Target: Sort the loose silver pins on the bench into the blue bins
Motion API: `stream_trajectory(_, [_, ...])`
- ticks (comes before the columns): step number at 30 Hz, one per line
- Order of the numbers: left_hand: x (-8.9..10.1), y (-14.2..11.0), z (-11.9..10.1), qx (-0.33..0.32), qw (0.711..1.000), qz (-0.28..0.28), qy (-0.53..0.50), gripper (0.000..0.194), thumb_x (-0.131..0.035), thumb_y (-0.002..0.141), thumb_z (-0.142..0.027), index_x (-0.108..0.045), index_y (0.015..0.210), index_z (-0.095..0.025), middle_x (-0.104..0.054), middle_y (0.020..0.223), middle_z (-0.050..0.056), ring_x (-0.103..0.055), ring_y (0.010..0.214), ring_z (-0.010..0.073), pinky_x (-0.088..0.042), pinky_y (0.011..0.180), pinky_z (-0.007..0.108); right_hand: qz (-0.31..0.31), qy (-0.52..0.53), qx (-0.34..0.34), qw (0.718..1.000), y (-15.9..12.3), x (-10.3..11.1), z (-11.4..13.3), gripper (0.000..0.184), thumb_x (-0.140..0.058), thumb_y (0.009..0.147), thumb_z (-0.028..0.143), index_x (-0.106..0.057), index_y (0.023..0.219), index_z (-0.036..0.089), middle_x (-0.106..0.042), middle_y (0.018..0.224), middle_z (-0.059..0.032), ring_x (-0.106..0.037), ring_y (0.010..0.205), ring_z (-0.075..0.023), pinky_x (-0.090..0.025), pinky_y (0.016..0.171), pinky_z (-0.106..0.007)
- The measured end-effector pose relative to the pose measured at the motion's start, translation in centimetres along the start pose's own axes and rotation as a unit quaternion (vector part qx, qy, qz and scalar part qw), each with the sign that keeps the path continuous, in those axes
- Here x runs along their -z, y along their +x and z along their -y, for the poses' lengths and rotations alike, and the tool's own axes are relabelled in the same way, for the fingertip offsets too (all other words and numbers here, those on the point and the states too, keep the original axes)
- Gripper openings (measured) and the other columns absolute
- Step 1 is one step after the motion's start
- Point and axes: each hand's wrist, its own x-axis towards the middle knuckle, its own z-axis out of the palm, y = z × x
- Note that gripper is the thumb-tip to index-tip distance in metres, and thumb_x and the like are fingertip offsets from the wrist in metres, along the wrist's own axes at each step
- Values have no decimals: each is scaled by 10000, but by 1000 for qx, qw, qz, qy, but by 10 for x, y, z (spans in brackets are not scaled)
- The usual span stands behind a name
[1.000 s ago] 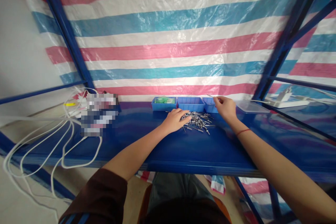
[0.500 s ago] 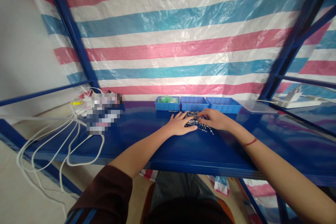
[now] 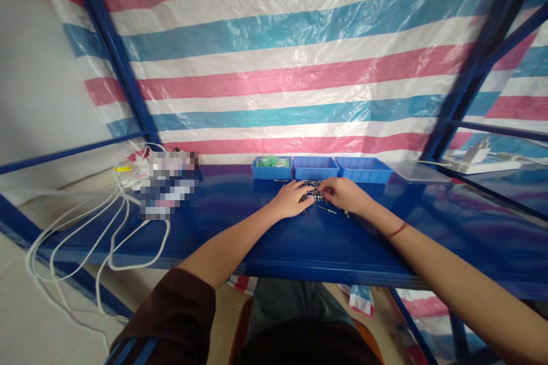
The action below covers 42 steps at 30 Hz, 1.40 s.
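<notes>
A heap of blind rivets [image 3: 315,196], small silver pieces with thin pins, lies on the blue tabletop between my two hands. My left hand [image 3: 291,198] rests at the heap's left side, palm down, thumb and fingers apart, against the rivets. From the right, my right hand [image 3: 345,194] reaches into the heap with fingers bent and thumb close to them; rivets at its fingertips are partly hidden. A single loose rivet [image 3: 327,209] lies in front of the heap. Another shows by the right hand's lower edge, and one lies behind the left hand.
Three blue bins stand in a row behind the heap: the left bin [image 3: 272,173] holds green and clear plastic, beside a middle bin [image 3: 315,172] and a right bin [image 3: 363,174]. A clear lid [image 3: 422,171] lies rightward. White cables [image 3: 115,239] hang at left.
My hands have drawn closer together around the rivets, and the heap is more compact. The left fingers are less spread. One rivet now lies apart in front.
</notes>
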Motion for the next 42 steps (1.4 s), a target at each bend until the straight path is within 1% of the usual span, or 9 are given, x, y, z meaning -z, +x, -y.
stream_trajectory(6, [1,3,2,-64,992,-98,-38,322,-438,876,-363,-599,1122,-232,-580,1174,65,-507,1116,201,-371,986,348,-101,68,25,992,0,6,10,201,-484,757,171,-652,868,168,-679,835,-49,-589,647,-141,-444,636,-257])
stream_trajectory(11, [7,4,-3,-84,983,-128,-97,221,-512,840,-320,-641,960,-188,-635,979,55,-566,961,182,-416,899,312,-149,136,28,979,-1,9,20,191,-505,794,263,-653,853,158,-669,764,-50,-566,600,-133,-444,584,-250])
stream_trajectory(14, [10,4,-8,-79,978,-144,-130,188,-510,839,-305,-634,898,-177,-631,930,48,-572,914,174,-428,864,301,-164,171,11,971,-1,8,23,239,-520,801,333,-650,903,159,-664,757,-50,-564,604,-138,-450,590,-261])
stream_trajectory(18, [11,3,-13,-71,973,-154,-159,193,-477,858,-288,-614,915,-165,-629,916,51,-574,880,168,-443,820,285,-165,243,-27,956,-1,4,25,324,-547,789,408,-627,976,156,-656,755,-48,-567,621,-145,-467,609,-278])
stream_trajectory(22, [11,4,-13,-67,969,-159,-178,206,-452,871,-277,-598,949,-156,-627,908,49,-575,860,163,-446,788,270,-155,275,-23,949,0,3,24,308,-555,784,431,-635,901,157,-652,813,-63,-580,688,-160,-471,633,-287])
stream_trajectory(27, [8,4,-12,-66,970,-148,-183,224,-434,874,-285,-600,922,-143,-617,875,55,-572,834,167,-447,743,272,-155,263,2,952,-1,6,25,278,-536,802,415,-636,807,156,-623,775,-60,-564,677,-154,-447,612,-279])
stream_trajectory(35, [9,5,-13,-72,966,-142,-202,214,-459,859,-313,-591,912,-153,-604,867,42,-565,816,151,-458,736,259,-184,163,56,968,-4,11,32,221,-465,859,354,-587,826,173,-569,768,-57,-509,654,-147,-423,602,-277])
stream_trajectory(39, [13,5,-12,-48,961,-177,-208,206,-487,844,-328,-591,911,-163,-608,869,41,-568,819,149,-463,723,254,-187,129,105,968,-7,14,37,190,-430,877,306,-572,875,181,-571,812,-66,-501,669,-150,-429,643,-286])
stream_trajectory(42, [16,5,-9,-31,953,-210,-215,174,-530,816,-320,-592,874,-168,-610,867,37,-573,823,146,-464,720,252,-192,117,106,969,-7,16,35,180,-424,877,292,-567,876,184,-573,822,-66,-499,658,-148,-427,642,-282])
